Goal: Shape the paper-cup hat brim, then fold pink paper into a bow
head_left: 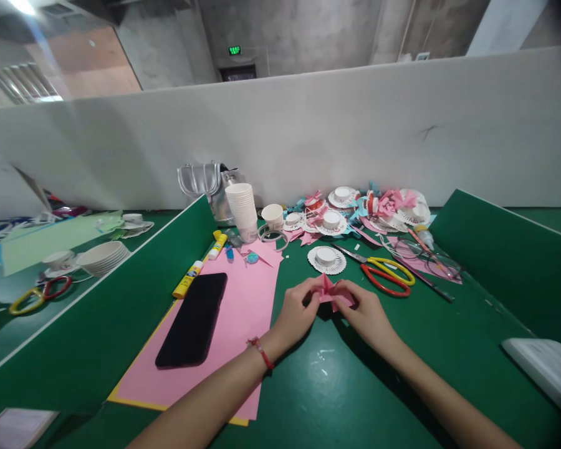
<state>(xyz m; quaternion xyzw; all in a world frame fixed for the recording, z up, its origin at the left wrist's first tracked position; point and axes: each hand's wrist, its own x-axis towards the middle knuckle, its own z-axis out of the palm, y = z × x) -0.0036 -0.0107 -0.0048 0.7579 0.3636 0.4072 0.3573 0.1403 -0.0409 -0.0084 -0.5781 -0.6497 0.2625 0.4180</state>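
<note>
A small folded piece of pink paper is held just above the green table. My left hand pinches its left side between thumb and fingers. On its right side, my right hand has a similar pinch. Several folds and points stand up from the paper, and the fingers cover part of it. Right behind the hands lies a white paper disc with a fringed rim and a cup base in its middle. Scissors with red and yellow handles rest to the right of that disc.
Left of my arm, a black phone lies on pink paper sheets beside glue sticks. Stacked paper cups stand behind. Finished-looking paper pieces pile up at the back; glasses lie right. Green dividers flank the table.
</note>
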